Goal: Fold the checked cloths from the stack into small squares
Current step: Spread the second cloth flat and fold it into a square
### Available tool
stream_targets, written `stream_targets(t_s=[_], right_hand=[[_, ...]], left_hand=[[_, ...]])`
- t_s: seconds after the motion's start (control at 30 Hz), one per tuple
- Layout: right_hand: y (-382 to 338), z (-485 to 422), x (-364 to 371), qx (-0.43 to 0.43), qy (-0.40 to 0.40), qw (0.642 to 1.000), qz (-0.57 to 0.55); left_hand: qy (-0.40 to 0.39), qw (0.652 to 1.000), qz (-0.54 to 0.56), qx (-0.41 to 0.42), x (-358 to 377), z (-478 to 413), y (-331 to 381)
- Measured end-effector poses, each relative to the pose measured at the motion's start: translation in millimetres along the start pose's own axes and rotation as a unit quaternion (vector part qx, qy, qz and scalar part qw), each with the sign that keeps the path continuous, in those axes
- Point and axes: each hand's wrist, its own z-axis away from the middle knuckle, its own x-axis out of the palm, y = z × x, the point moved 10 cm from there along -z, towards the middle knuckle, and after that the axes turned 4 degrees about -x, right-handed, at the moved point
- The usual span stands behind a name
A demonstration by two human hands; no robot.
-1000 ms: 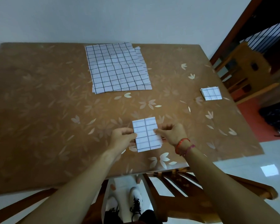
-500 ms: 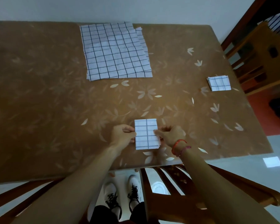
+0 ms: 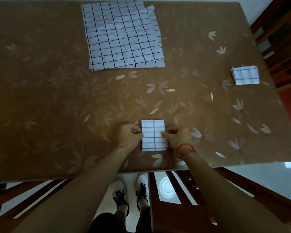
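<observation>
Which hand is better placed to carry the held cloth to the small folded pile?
Right, probably. The right hand pinches the right edge of the white checked folded cloth, and the pile of folded checked squares lies to that side on the brown table; the left hand would have to reach across.

The stack [image 3: 123,36] of unfolded cloths: white w/ thin dark check lines, lying flat and open, a bit wrinkled. Edges of lower sheets stick out at its right side, so they are not exactly aligned. The folded cloth [image 3: 153,136] lies well apart from the stack, on the near side and slightly to the right. It is a small flat rectangle, longer than wide, same check pattern, w/ one dark line down its middle. The left hand [image 3: 129,136] pinches its left edge, the right hand [image 3: 176,137] its right edge. The pile of finished squares [image 3: 245,75] sits far right of the stack, approx. level w/ its near edge: small, nearly square, several layers showing at the left side.
</observation>
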Motion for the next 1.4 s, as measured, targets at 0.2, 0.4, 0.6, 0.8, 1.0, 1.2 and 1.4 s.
stream_targets(t_s=[0.2,0.4,0.6,0.8,1.0,1.2,1.4], right_hand=[[-7.0,-1.6,-2.0,-0.03,0.012,0.998,0.047],[-9.0,-0.7,-1.0,-0.041,0.019,0.996,0.081],[-8.9,1.2,-2.1,-0.044,0.018,0.994,0.094],[-19.4,6.6,-12.4,-0.076,0.046,0.991,0.102],[-73.0,38.3,20.2,-0.364,0.066,0.889,0.268],[-71.2,53.6,87.9,-0.442,-0.067,0.809,0.381],[-46.8,38.8,99.0,-0.408,-0.093,0.779,0.467]], left_hand=[[0.002,0.999,-0.043,0.02,2.6,-1.9,-1.0],[0.007,0.998,-0.058,0.034,2.6,-1.7,-1.8],[0.006,0.995,-0.08,0.063,4.8,0.7,3.0],[0.028,0.953,-0.184,0.237,2.8,17.4,29.1],[0.023,0.853,-0.335,0.4,26.8,31.3,31.4],[-0.049,0.809,-0.446,0.38,50.0,24.0,0.5],[-0.026,0.804,-0.46,0.375,48.2,24.9,-1.8]])
